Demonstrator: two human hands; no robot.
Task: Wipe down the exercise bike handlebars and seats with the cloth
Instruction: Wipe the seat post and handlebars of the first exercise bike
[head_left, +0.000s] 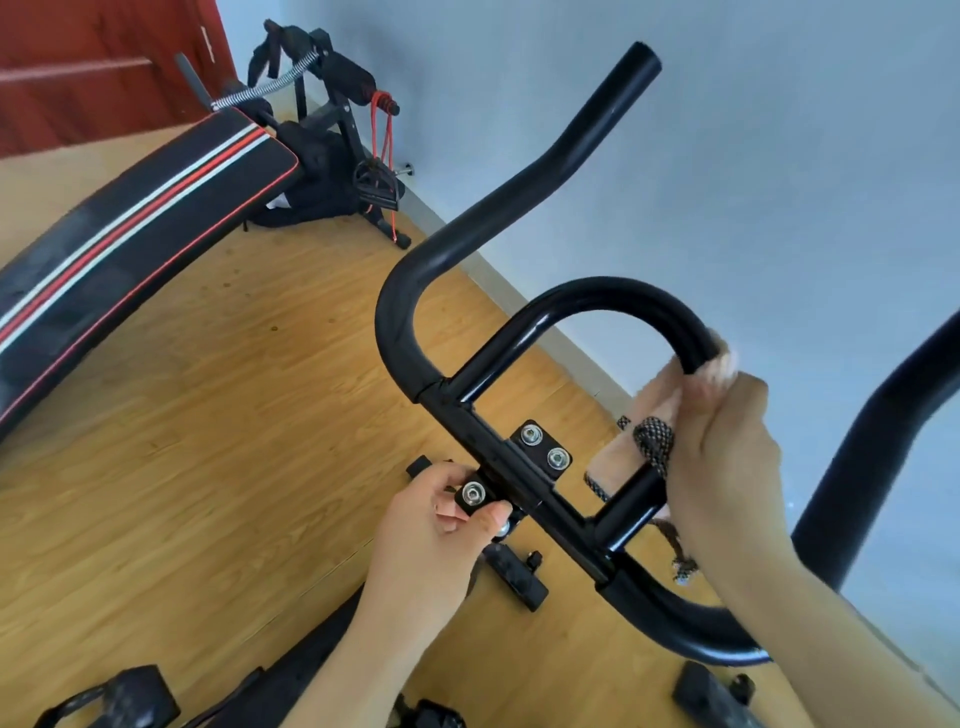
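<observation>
The cloth (658, 408), pale pink with a black-and-white patterned edge, is bunched round the right-hand bend of the inner loop (597, 291) of the handlebars (519, 208). It sits where that loop curves down toward the cross-bar (498, 457). Your right grip (727, 441) is clenched over the cloth, fingers curled round cloth and tube together, with a loose patterned end hanging beside the short upright stub (631, 509). Your left grip (431, 530) pinches the small bolted plate (472, 493) at the near side of the clamp, thumb and fingertips on its edges, so it looks like you are steadying the bar while the other hand wipes. Just beyond it, a second plate (543, 449) carries two bolts. The dangling end of the cloth looks likely to catch on those bolts or on the stub as you slide along the loop, which would drag the cloth out of your hand. Your left fingertips sit close to hard plate edges, so a sudden twist of the bar could nip them. The long outer horn (587, 130) and the underside of the loop are easy to miss from this angle. No seat of the bike is in view, so that part of the job appears undone. Beyond, a padded sit-up bench (130, 234) lies on the wooden floor (234, 389) near the wall (753, 156).
</observation>
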